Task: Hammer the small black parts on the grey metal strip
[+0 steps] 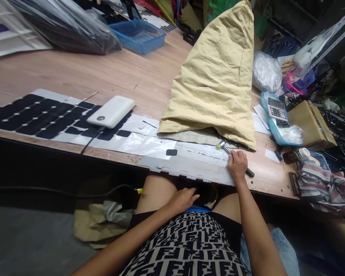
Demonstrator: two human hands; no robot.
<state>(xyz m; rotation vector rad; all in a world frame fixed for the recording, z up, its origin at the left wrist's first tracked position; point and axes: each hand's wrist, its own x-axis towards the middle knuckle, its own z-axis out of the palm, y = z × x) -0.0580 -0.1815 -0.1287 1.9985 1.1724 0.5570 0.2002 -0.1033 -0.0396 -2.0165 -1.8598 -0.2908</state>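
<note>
My right hand (pixel 237 165) rests on the table edge, fingers closed round a small hammer (pixel 232 155) with a metal head, a yellow tip and a black handle. It lies over a long silvery backing sheet (pixel 189 166) carrying one black pad (pixel 171 152). Further left the sheet holds several black foam pads (pixel 40 115) in rows. My left hand (pixel 184 199) sits below the table edge on my lap, fingers loosely stretched, holding nothing.
A white power bank (pixel 111 111) with a cable lies on the pads. A tan cloth sack (pixel 218 76) stands mid-table. Blue basket (pixel 138 34) at the back. A calculator (pixel 276 109), cardboard box (pixel 312 124), bags and striped cloth (pixel 322 180) crowd the right.
</note>
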